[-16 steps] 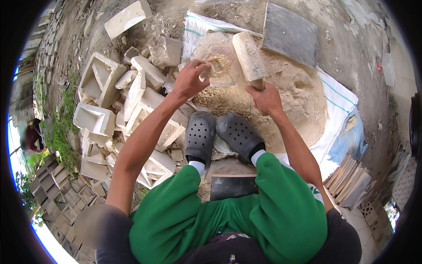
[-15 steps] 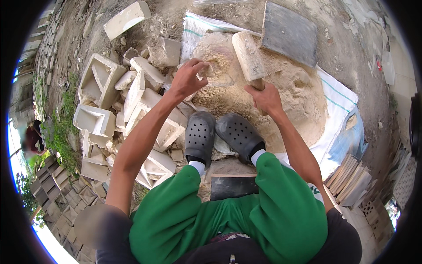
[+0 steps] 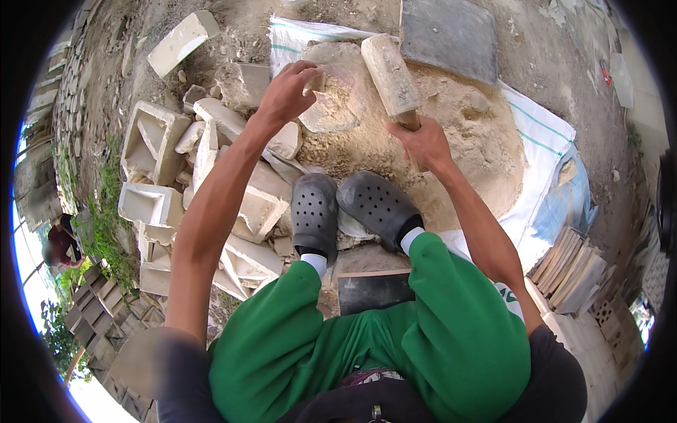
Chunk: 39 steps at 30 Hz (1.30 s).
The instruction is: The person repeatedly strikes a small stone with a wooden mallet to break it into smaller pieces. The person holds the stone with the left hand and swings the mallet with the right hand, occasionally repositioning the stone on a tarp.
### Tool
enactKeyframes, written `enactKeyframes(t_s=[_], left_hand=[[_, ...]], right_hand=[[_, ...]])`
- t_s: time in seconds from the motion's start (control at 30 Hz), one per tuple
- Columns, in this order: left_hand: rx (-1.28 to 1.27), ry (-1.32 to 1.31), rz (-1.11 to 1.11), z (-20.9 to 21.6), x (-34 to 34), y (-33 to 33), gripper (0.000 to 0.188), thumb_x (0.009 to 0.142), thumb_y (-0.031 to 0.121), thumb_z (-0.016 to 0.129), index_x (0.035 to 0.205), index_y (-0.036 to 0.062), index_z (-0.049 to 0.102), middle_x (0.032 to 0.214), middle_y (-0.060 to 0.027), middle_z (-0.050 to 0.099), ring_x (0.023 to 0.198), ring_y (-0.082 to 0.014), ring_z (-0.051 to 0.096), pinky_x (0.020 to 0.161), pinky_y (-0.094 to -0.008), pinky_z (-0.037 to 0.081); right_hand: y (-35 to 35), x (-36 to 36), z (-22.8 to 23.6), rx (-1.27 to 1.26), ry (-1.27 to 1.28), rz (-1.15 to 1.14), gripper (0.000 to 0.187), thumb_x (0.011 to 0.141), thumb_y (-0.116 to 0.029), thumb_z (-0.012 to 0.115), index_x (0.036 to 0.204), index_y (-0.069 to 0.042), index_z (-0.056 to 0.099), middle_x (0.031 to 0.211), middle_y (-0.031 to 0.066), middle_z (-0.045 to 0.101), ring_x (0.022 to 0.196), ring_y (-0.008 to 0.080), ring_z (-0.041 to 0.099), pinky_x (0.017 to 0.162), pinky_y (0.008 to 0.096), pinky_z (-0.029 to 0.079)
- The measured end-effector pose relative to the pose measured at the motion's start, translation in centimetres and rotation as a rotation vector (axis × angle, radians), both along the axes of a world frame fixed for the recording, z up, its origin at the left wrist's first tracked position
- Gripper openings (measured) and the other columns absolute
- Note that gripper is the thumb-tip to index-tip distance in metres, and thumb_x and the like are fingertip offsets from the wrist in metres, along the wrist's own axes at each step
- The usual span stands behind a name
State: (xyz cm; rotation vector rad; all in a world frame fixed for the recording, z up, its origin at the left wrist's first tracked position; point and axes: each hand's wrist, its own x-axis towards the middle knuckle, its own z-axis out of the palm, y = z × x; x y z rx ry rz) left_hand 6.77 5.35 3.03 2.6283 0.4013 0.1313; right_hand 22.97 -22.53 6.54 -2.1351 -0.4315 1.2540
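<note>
green trousers [image 3: 465,317]; dark sleeves [image 3: 557,374]; grey perforated clogs [image 3: 315,222]; white socks [image 3: 314,264]

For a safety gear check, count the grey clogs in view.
2: the left clog, beside the broken pale blocks, and the right clog, by the near side of the pale powder. No others show.

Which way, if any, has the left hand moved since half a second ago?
Yes: left hand moved forward, judged against the broken block on its left.

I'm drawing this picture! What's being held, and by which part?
The right grip holds the mallet by its handle. The left grip pinches a pale chunk; exactly where, I can't tell.
</note>
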Motion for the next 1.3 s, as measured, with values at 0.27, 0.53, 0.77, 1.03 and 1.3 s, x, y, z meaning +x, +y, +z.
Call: enactKeyframes(t_s=[0.27,0.53,0.77,1.03,1.3], left_hand=[[-0.051,-0.033,0.049,0.5,-0.8,-2.1,0.047,0.078,0.01,0.075,0.125,0.0052,0.07,0.127,-0.0136,0.066,0.119,-0.0355,0.062,0.102,-0.0426,0.052],[-0.066,-0.097,0.294,1.0,-5.1,-5.9,0.047,0.075,0.017,0.078,0.119,0.0057,0.07,0.116,-0.0153,0.067,0.112,-0.0357,0.062,0.096,-0.044,0.052],[-0.175,-0.129,0.318,-1.1,-6.1,-9.6,0.044,0.075,0.016,0.079,0.117,0.0073,0.068,0.114,-0.0127,0.065,0.113,-0.034,0.061,0.096,-0.0433,0.052],[-0.123,-0.159,0.351,-2.0,-6.4,-8.2,0.041,0.08,0.02,0.079,0.117,0.0086,0.065,0.115,-0.0115,0.063,0.112,-0.0325,0.061,0.093,-0.0432,0.054],[-0.135,-0.151,0.332,-1.6,-6.5,-8.5,0.043,0.078,0.019,0.08,0.118,0.0082,0.065,0.115,-0.01,0.062,0.111,-0.031,0.061,0.09,-0.0418,0.055]], right_hand=[[0.2,-1.3,-0.6,0.059,0.022,0.068,0.045,0.086,-0.041,0.075,0.094,0.003,0.072,0.076,0.0131,0.072,0.066,0.0223,0.072,0.063,0.0363,0.055],[1.8,-3.8,0.2,0.115,-0.138,0.176,0.041,0.085,-0.036,0.074,0.097,0.003,0.073,0.08,0.0205,0.074,0.074,0.0311,0.074,0.069,0.0405,0.056],[2.9,-4.7,-0.7,-0.002,-0.119,0.162,0.04,0.084,-0.036,0.079,0.09,0.003,0.074,0.07,0.0141,0.073,0.06,0.0243,0.072,0.059,0.037,0.055],[1.5,-4.9,-2.7,0.215,-0.175,0.163,0.024,0.092,-0.023,0.076,0.085,0.0,0.07,0.059,0.0062,0.065,0.05,0.0142,0.063,0.051,0.0316,0.049],[1.9,-4.7,-2.1,0.151,-0.163,0.135,0.028,0.09,-0.027,0.075,0.084,0.0,0.07,0.059,0.0069,0.065,0.05,0.0175,0.065,0.052,0.0333,0.051]])
